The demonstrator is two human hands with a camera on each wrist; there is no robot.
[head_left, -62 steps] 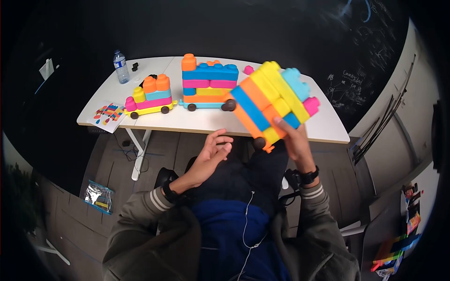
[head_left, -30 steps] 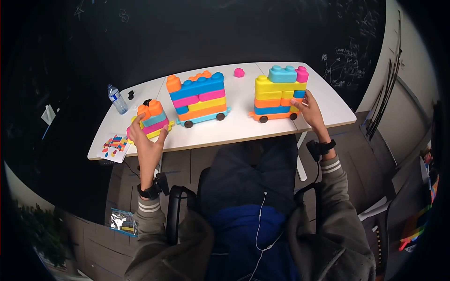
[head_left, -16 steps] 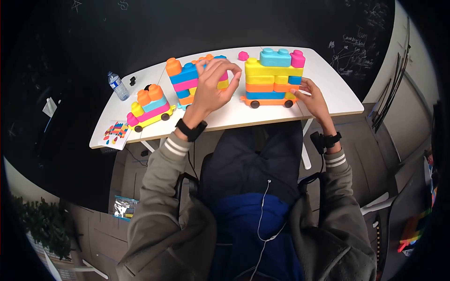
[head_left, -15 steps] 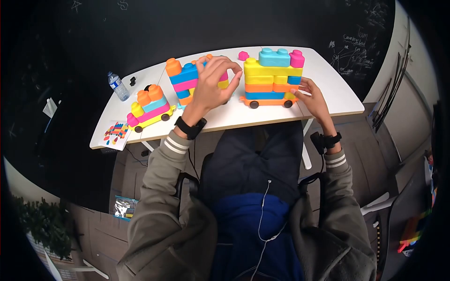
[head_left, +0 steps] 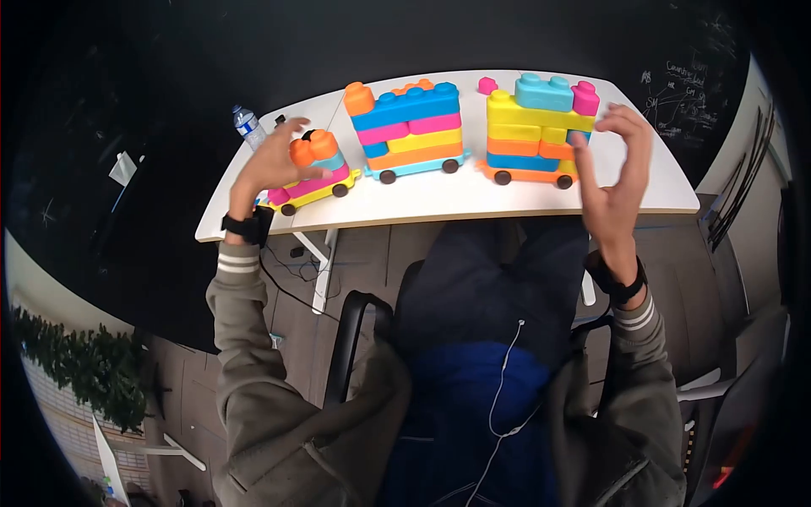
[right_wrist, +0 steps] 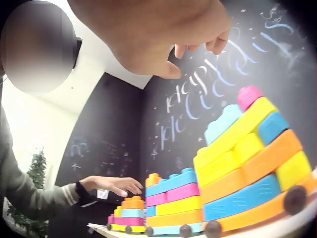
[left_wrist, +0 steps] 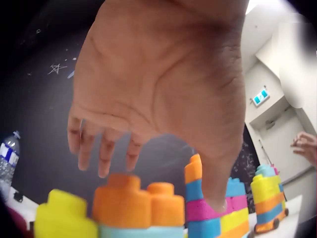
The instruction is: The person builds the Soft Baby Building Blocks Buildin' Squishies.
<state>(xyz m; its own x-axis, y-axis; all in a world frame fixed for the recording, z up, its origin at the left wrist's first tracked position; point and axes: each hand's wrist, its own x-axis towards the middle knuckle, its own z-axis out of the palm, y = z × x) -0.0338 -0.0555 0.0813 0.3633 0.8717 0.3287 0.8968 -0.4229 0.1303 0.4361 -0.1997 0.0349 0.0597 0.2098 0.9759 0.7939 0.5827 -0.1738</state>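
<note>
Three wheeled toy-block vehicles stand in a row on the white table (head_left: pixel 439 196). My left hand (head_left: pixel 272 162) hovers over the small block engine (head_left: pixel 322 145) at the left, fingers spread; its orange studs rise just below the palm in the left wrist view. The middle block wagon (head_left: pixel 414 127), on a light-blue base, has a blue top. My right hand (head_left: pixel 621 190) is raised by the right end of the block wagon (head_left: pixel 528 127) with the orange base, thumb and fingers apart. Turquoise and pink blocks top that wagon. Both hands hold nothing.
A loose pink block (head_left: pixel 487 85) lies behind the wagons. A water bottle (head_left: pixel 247 125) stands at the back left corner. The table's front edge runs close before the vehicles, and a chair armrest (head_left: pixel 359 338) is below it.
Held up by my right hand at first, the orange-based wagon now stands on the table, released. My left hand has moved from before the middle wagon leftward over the engine. The head view has shifted.
</note>
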